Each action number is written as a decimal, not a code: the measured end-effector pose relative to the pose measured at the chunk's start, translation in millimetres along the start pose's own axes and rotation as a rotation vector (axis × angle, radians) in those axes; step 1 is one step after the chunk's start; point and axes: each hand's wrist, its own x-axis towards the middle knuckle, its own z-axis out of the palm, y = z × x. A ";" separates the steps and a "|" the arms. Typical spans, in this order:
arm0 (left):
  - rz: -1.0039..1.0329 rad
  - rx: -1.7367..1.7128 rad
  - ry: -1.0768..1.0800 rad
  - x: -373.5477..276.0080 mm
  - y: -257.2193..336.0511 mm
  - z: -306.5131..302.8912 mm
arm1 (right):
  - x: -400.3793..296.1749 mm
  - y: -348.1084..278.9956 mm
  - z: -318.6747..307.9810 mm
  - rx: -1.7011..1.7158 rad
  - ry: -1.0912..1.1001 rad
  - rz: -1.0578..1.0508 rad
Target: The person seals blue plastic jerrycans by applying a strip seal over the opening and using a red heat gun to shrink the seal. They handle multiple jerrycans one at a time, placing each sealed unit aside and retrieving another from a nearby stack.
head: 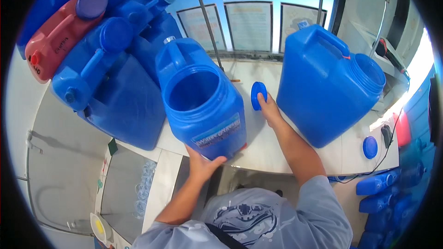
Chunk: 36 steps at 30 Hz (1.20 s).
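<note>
A blue plastic water jug with an open wide mouth and a printed label stands on the white counter before me. My left hand supports its lower front, the thumb against the base edge. To the right of that jug, my right hand grips a round blue screw cap by its rim, above the counter. Farther right stands a second blue jug, uncapped, with a thin metal tube reaching down to its mouth. Another blue cap lies on the counter at the right.
Stacked capped blue jugs and a red jug crowd the left. Metal pipes rise behind the counter. A heat gun or similar tool hangs at right, its cord crossing the counter edge. More blue jugs stand below right.
</note>
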 end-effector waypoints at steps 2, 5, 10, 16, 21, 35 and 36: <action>-0.032 -0.017 0.022 -1.4 -18.0 13.3 | 31.4 17.1 16.5 0.029 0.102 0.076; 0.001 -0.098 0.091 23.1 -27.2 20.6 | 69.0 19.3 43.4 0.001 0.180 0.199; 0.014 -0.064 0.118 60.1 -30.5 31.7 | 85.6 -55.2 78.0 0.419 -0.138 -0.026; -0.056 -0.177 0.114 51.0 -37.2 41.2 | -56.0 -82.6 -6.7 -0.568 -0.175 -0.379; -0.065 -0.178 0.142 34.2 -48.9 48.3 | -152.8 -13.0 -46.9 -1.201 -0.188 -0.266; 0.002 -0.099 -0.295 -74.5 51.4 195.9 | -248.1 -27.5 -415.7 -1.290 0.678 0.040; -0.020 -0.098 -0.323 -78.7 65.6 219.6 | -245.0 -18.9 -447.0 -1.342 0.739 0.115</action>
